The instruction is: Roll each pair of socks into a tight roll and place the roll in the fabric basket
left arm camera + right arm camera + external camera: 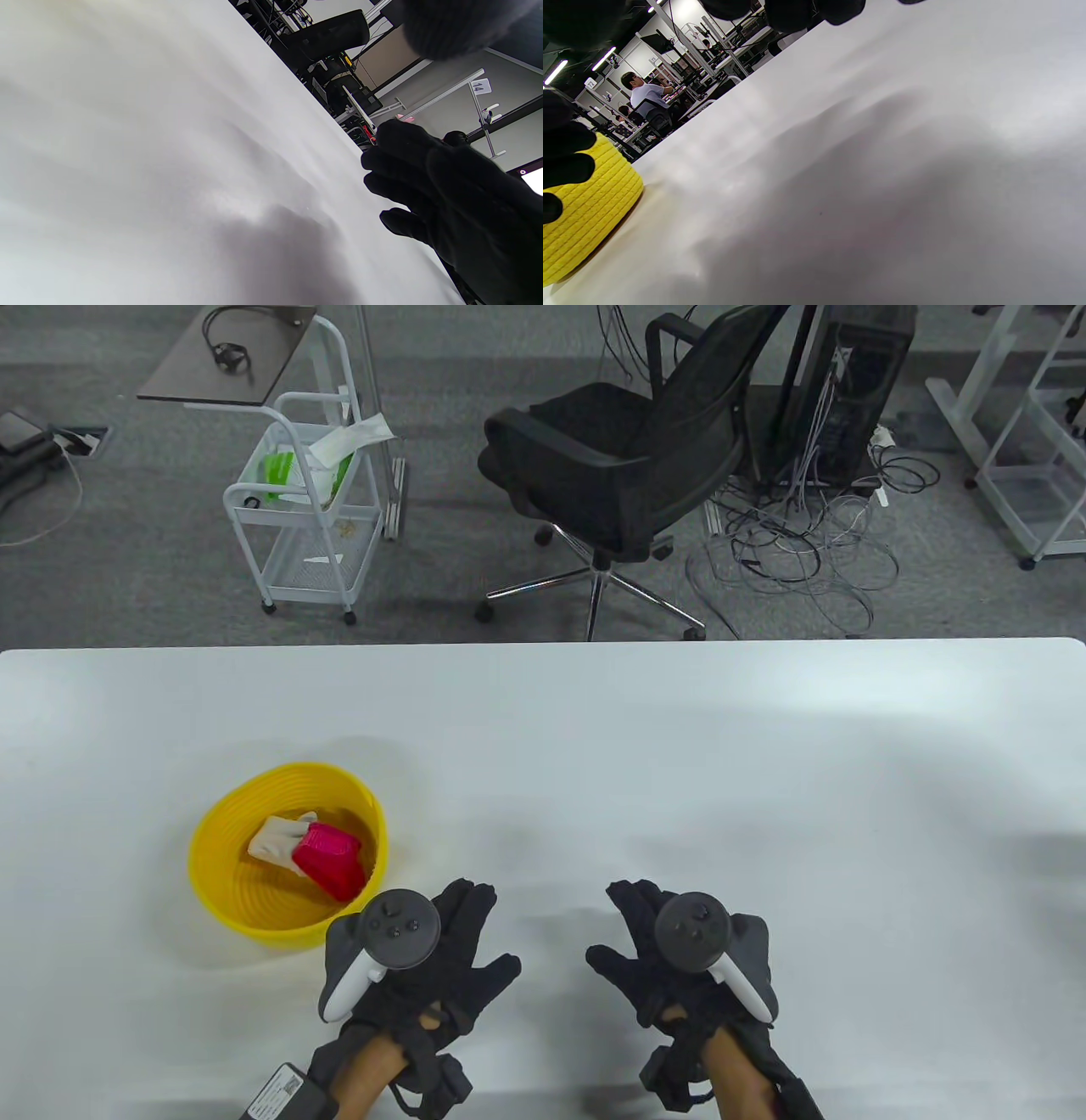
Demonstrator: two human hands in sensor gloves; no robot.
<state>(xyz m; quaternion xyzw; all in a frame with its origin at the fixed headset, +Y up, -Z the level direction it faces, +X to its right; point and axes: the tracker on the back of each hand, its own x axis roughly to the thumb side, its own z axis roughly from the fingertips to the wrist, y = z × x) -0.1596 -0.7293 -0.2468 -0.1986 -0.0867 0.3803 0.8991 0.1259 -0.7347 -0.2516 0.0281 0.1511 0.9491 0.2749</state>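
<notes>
Both hands wear black gloves. The left hand (424, 959) has a round dark tracker (394, 929) on its back with a white handle. The right hand (679, 959) has the same kind. Black straps wrap each wrist.

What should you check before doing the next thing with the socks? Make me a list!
1. Left hand holds nothing, fingers relaxed: ok.
2. Right hand holds nothing: ok.
3. Red sock roll lies inside the yellow basket: ok.
4. Cream sock roll lies in the basket beside the red one: ok.
5. Rolls wound tight: cannot tell.
6. More socks waiting on the table: none in view, not ok.
</notes>
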